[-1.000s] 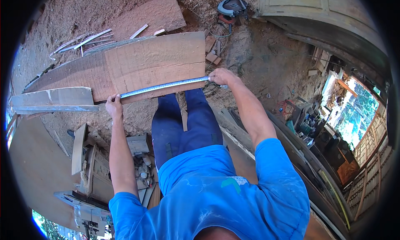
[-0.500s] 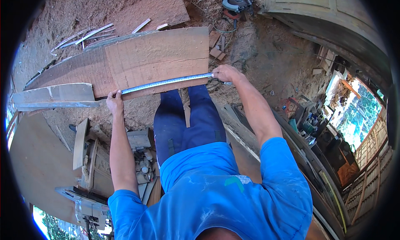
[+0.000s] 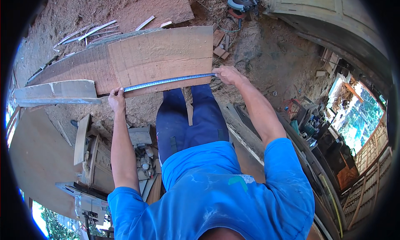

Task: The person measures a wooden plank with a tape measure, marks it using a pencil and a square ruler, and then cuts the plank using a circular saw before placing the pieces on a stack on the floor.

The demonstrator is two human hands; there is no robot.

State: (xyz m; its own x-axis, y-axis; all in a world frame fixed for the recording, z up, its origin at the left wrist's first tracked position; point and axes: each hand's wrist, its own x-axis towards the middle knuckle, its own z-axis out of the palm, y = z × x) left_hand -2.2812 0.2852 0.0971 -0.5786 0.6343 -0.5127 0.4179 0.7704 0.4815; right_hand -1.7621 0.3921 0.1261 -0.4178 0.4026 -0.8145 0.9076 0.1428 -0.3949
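A tape measure (image 3: 166, 81) lies stretched along the near part of a wide wooden board (image 3: 162, 52), its blade bowing slightly. My left hand (image 3: 117, 99) pinches the blade's left end, thumb and fingers closed at the board's near edge. At the board's right edge my right hand (image 3: 228, 75) is closed on the other end of the tape, and its fingers hide that end. The board rests on a larger, darker slab (image 3: 79, 73) that reaches out to the left.
A narrow grey plank (image 3: 58, 90) lies left of my left hand. Beyond the board are thin wood strips (image 3: 96, 30) and a circular saw (image 3: 241, 2) with a cord. Small wood blocks (image 3: 221, 52) sit beyond my right hand. Long boards lean along my right side.
The whole view has shifted a little, so everything sits slightly further right. Both hands keep hold of the tape, which stays stretched across the board.
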